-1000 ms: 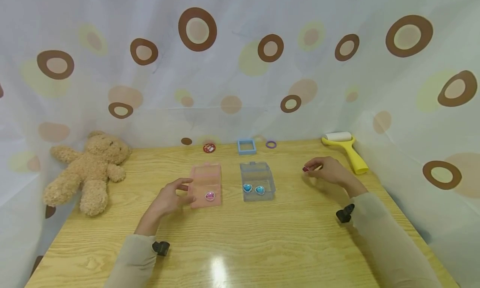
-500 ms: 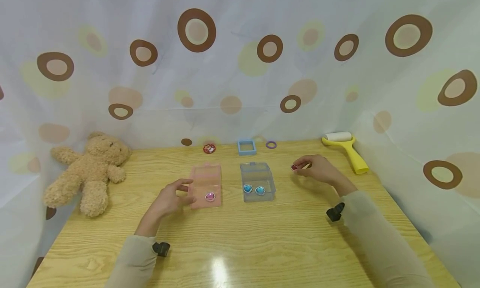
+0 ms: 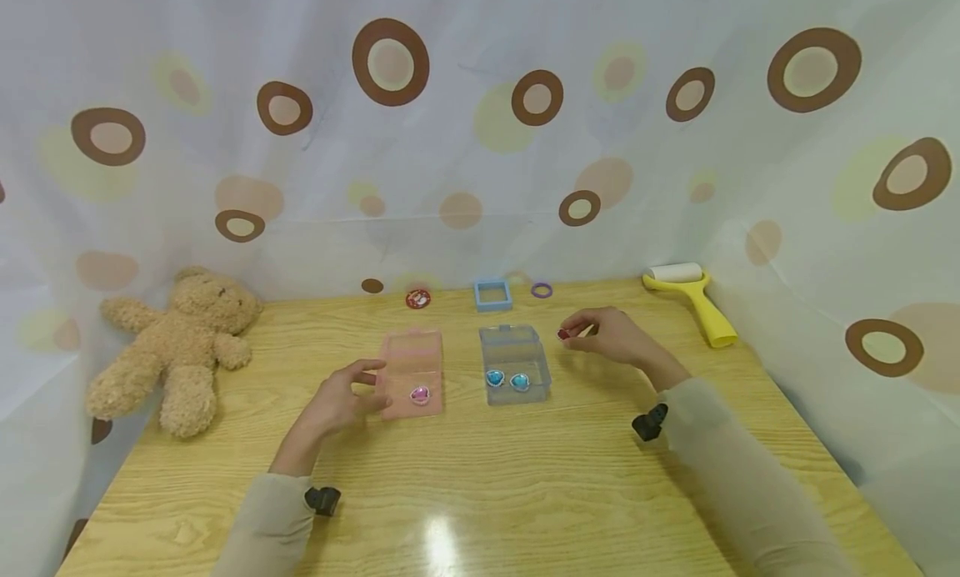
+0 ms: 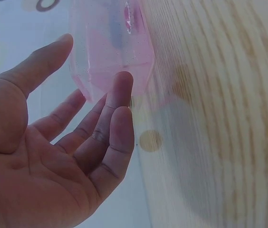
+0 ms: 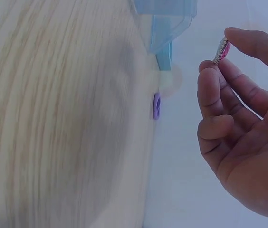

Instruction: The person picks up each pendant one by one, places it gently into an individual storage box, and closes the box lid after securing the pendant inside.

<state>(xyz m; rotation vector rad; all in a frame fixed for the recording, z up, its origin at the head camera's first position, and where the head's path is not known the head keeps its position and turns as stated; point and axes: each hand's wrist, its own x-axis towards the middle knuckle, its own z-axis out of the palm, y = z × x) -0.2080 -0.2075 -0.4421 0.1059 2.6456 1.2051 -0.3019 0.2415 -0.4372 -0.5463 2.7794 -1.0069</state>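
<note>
Here, nearest you, your two sleeved forearms lie over the wooden worktop (image 3: pixel 480 494). Your left hand (image 3: pixel 337 402) sits just left of the pink transparent box (image 3: pixel 411 368), its fingers (image 4: pixel 117 102) straight and spread, holding nothing; the tips lie at the box's left edge, though whether they press it you cannot tell. One pink heart gem (image 3: pixel 420 393) lies at the near end of that box.

Just beside it to the right stands the blue transparent box (image 3: pixel 513 362), with two blue heart gems (image 3: pixel 507 379) side by side at its near end. Your right hand (image 3: pixel 603 335) hovers just right of this box, above the worktop. Its thumb and forefinger are curled in a pinch on a small pink-red gem (image 3: pixel 563 333), seen edge-on in the wrist view (image 5: pixel 221 49); the other fingers curl loosely beneath.

Farther back, along the curtain, lie a red round badge (image 3: pixel 417 298), a light blue square frame (image 3: pixel 492 294) and a purple ring (image 3: pixel 542 290). At the far right a yellow lint roller (image 3: pixel 693 301) lies with its white roll toward the curtain, and at the far left a tan teddy bear (image 3: pixel 178 343) lies sprawled.
</note>
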